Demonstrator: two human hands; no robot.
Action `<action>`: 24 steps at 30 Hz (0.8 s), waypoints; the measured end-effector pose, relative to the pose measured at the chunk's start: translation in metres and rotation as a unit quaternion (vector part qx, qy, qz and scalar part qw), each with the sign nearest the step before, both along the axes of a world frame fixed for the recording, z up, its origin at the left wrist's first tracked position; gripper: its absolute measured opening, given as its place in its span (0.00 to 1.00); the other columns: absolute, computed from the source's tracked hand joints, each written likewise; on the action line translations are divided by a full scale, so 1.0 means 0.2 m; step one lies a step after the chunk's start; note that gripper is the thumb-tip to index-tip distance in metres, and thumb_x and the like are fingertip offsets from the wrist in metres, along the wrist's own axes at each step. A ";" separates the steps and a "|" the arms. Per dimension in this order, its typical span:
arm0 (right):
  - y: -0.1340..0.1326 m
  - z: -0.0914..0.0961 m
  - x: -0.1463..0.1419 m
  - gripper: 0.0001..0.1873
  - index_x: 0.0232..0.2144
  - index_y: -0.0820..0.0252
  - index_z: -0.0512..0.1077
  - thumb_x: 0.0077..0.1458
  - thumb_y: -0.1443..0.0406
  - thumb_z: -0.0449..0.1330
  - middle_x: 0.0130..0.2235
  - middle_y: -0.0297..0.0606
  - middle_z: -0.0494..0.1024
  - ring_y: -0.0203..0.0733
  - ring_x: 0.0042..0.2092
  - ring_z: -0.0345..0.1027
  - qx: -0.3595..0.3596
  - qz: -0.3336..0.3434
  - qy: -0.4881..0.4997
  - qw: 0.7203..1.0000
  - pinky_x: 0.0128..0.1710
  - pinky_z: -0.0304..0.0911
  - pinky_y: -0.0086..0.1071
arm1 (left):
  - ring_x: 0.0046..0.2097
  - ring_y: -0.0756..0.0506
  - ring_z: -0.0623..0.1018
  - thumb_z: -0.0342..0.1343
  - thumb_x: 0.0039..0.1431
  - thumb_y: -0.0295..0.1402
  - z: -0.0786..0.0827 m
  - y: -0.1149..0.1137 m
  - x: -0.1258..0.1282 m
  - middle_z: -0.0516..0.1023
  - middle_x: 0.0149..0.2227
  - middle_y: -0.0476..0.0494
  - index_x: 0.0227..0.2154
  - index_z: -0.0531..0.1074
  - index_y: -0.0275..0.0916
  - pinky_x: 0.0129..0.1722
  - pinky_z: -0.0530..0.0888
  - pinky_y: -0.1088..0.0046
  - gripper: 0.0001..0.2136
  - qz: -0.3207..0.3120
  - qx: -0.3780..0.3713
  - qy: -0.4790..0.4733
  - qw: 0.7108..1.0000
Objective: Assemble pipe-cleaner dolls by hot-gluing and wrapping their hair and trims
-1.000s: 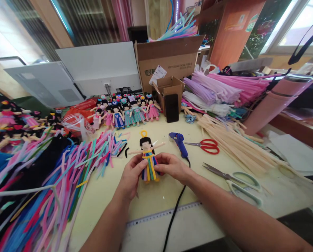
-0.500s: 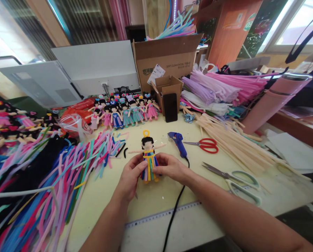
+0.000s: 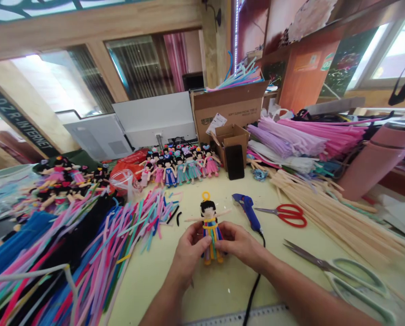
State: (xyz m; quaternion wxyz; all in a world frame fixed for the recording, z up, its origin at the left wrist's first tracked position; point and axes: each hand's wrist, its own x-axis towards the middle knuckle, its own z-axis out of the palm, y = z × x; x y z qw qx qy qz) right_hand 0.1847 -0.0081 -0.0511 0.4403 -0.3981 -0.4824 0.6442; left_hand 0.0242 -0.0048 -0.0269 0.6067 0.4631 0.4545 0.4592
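**Head view.** Pipe-cleaner doll [image 3: 209, 218] is held upright over the worktop [image 3: 155, 285], near the front edge at centre, face toward the camera. It has black hair, a yellow loop on top, and thin arms spread free to both sides.

L hand [image 3: 189, 253] pinches the striped skirt from the left, thumb on the front. R hand [image 3: 240, 244] closes on it from the right, fingertips meeting at waist/skirt level. Both hands are thus narrow and gripping, neither open. The two-sided hold prob. steadies the soft body and leaves head + arms clear to view. The doll sits btwn the hands; its feet are just above or touching the surface, cannot tell which.

Blue glue gun [image 3: 248, 209] lies just beyond R hand, its black cord [image 3: 253, 294] running to the front edge. Red scissors [image 3: 290, 214] lie further right, green-handled scissors [image 3: 347, 270] toward the front-right corner. Cut coloured pipe cleaners [image 3: 121, 240] are heaped along the left edge. A row of finished dolls [image 3: 182, 165] stands at the back edge.
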 end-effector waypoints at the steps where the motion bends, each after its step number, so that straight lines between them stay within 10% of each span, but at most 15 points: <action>1: 0.00 0.00 0.00 0.19 0.33 0.61 0.70 0.39 0.61 0.70 0.32 0.33 0.76 0.36 0.32 0.69 0.000 0.000 -0.002 1.000 0.32 0.62 0.30 | 0.41 0.42 0.77 0.67 0.40 0.36 0.00 0.00 0.00 0.80 0.37 0.43 0.42 0.75 0.37 0.41 0.72 0.67 0.22 0.000 0.001 0.003 1.000; 14: 0.01 0.04 0.00 0.16 0.31 0.61 0.69 0.36 0.65 0.68 0.28 0.29 0.72 0.32 0.28 0.65 -0.003 -0.027 0.025 0.999 0.28 0.61 0.28 | 0.34 0.45 0.75 0.65 0.41 0.41 0.17 -0.02 -0.21 0.79 0.32 0.45 0.33 0.75 0.40 0.34 0.68 0.71 0.16 0.137 0.063 0.143 0.978; 24: 0.01 0.04 0.01 0.18 0.32 0.61 0.70 0.35 0.65 0.68 0.30 0.31 0.74 0.33 0.29 0.67 -0.012 -0.033 0.019 0.999 0.28 0.62 0.29 | 0.30 0.48 0.74 0.66 0.31 0.39 0.13 -0.07 -0.62 0.78 0.26 0.50 0.25 0.75 0.40 0.28 0.66 0.76 0.14 0.272 0.033 0.203 0.940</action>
